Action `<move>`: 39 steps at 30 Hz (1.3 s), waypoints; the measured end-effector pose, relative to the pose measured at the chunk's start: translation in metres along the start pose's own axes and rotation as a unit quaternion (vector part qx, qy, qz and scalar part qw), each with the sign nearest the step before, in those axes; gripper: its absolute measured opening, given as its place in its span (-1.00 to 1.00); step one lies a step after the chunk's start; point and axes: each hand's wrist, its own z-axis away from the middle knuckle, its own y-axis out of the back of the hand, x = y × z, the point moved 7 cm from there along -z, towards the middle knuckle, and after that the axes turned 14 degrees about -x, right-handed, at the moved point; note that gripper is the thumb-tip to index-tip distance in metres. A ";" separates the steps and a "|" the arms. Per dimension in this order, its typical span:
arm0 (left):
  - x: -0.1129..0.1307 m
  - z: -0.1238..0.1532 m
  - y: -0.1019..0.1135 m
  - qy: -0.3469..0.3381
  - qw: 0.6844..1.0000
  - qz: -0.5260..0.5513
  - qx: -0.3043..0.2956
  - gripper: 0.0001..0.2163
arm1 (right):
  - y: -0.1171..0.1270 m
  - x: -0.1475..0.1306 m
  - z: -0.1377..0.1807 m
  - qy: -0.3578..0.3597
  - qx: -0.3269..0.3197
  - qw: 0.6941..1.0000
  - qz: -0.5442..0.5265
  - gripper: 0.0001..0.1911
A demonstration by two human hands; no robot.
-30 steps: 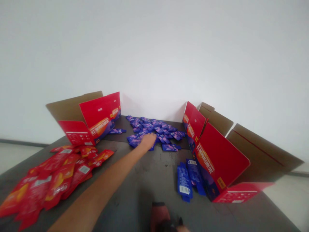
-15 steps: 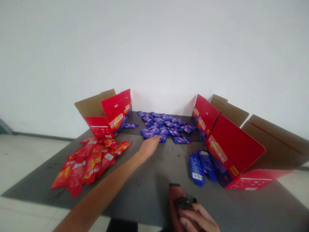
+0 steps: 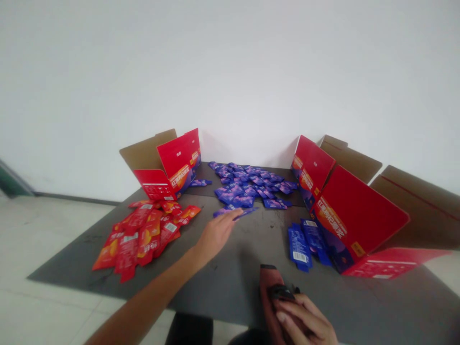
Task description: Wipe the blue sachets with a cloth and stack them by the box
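My left hand (image 3: 215, 233) reaches out over the dark table (image 3: 233, 268) and pinches a blue sachet (image 3: 244, 213) at the near edge of a heap of several blue sachets (image 3: 251, 187). My right hand (image 3: 305, 323) is at the bottom edge, its fingers wrapped round a dark red object with a black part (image 3: 273, 292). A pile of red sachets (image 3: 143, 232) lies to the left of my left arm.
An open red carton (image 3: 172, 165) stands at the back left. Two open red cartons (image 3: 341, 211) with brown flaps stand at the right, and a few larger blue packets (image 3: 302, 242) lie beside them. A white wall rises behind; pale floor lies left.
My left hand has drawn back from the blue heap toward me with a sachet in its fingers. My right hand has come into view at the bottom; the view shifted.
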 end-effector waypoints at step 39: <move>0.073 0.191 -0.030 -0.055 0.993 -0.074 -0.070 -0.68 | -0.114 -0.073 -0.108 0.092 -0.187 0.964 0.165 -0.77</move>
